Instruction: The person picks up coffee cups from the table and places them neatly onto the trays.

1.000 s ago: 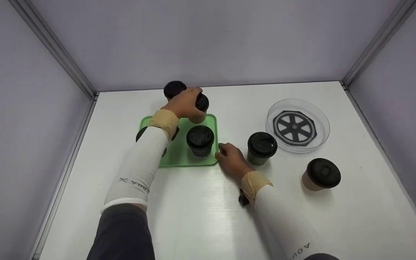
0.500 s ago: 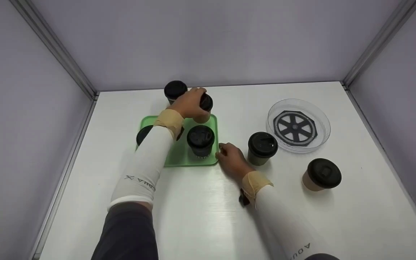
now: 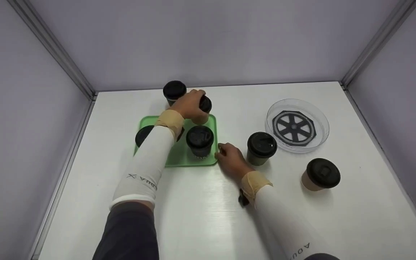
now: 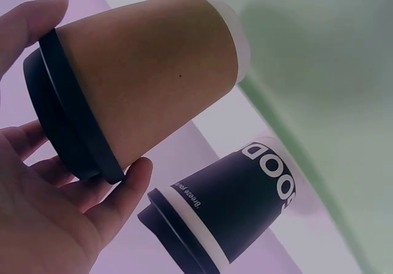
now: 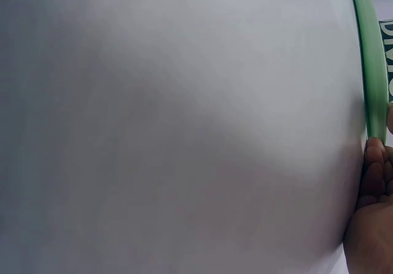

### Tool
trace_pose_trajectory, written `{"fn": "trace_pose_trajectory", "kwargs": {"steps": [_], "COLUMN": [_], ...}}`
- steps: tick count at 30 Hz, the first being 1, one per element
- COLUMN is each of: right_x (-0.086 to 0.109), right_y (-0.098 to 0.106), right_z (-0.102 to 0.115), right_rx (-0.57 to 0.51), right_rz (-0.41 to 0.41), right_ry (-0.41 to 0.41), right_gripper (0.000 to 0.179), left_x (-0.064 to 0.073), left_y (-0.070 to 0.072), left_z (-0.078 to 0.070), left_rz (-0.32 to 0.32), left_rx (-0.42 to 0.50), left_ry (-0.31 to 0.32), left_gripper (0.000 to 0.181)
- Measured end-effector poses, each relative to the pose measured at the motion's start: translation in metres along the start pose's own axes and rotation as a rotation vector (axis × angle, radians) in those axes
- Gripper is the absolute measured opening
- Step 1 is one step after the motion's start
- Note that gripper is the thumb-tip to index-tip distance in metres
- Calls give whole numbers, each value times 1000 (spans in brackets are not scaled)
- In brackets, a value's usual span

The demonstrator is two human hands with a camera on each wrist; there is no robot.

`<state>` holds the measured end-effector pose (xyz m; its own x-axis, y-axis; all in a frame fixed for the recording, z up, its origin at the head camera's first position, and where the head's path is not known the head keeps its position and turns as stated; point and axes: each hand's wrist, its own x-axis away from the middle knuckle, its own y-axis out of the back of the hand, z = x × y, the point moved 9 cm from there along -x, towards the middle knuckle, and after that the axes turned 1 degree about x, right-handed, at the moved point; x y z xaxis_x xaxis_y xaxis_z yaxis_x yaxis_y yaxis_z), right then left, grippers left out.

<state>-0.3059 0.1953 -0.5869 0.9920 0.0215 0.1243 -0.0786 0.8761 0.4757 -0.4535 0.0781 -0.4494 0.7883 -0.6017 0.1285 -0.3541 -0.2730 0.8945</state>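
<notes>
My left hand [image 3: 190, 104] grips a brown paper cup [image 3: 202, 117] by its black lid [image 3: 206, 104] at the back right corner of the green tray [image 3: 180, 156]. In the left wrist view the brown cup [image 4: 147, 77] is tilted, its base at the tray's rim [image 4: 319, 71], with my fingers [image 4: 132, 176] curled around the lid. My right hand [image 3: 226, 154] pinches the tray's front right edge. The right wrist view shows fingertips [image 5: 374, 160] against the green rim [image 5: 371, 71]. A dark cup [image 3: 200, 139] stands on the tray. Another lidded cup [image 3: 142, 134] is partly hidden by my left forearm.
A black cup with white lettering [image 3: 174, 90] stands on the white table just behind the tray, also seen in the left wrist view [image 4: 239, 206]. Right of the tray are a dark green cup [image 3: 261, 146], a brown cup [image 3: 320, 174] and a clear dish [image 3: 316, 141] with a wheel pattern.
My left hand and the brown cup have shifted slightly right at the tray's back corner. The right hand has stayed on the tray's edge.
</notes>
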Motion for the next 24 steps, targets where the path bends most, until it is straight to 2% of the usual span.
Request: {"fn": "trace_pose_trajectory", "kwargs": {"steps": [2,8,13,16,22,24], "right_x": [0,-1,-3,-3,-3,-2], "right_y": [0,0,2,2,1,2], "right_z": [-1,1,4,5,6,6], "right_rx": [-2,-5,50,82,80,65], "right_rz": [-2,2,-12,-13,-11,-15], "right_ry": [-8,19,67,84,94,83], "right_gripper": [41,25,15,17,17,22], "left_x": [-2,-6,-7,-8,-9,-10], "left_y": [-2,-5,-5,-7,-9,-10], "left_z": [2,4,4,5,7,7], "left_rz": [2,12,5,2,4,3], "left_rx": [-1,3,2,-3,-20,-27], "left_ry": [6,19,9,13,21,15], "left_gripper": [86,86,84,83,84,84]}}
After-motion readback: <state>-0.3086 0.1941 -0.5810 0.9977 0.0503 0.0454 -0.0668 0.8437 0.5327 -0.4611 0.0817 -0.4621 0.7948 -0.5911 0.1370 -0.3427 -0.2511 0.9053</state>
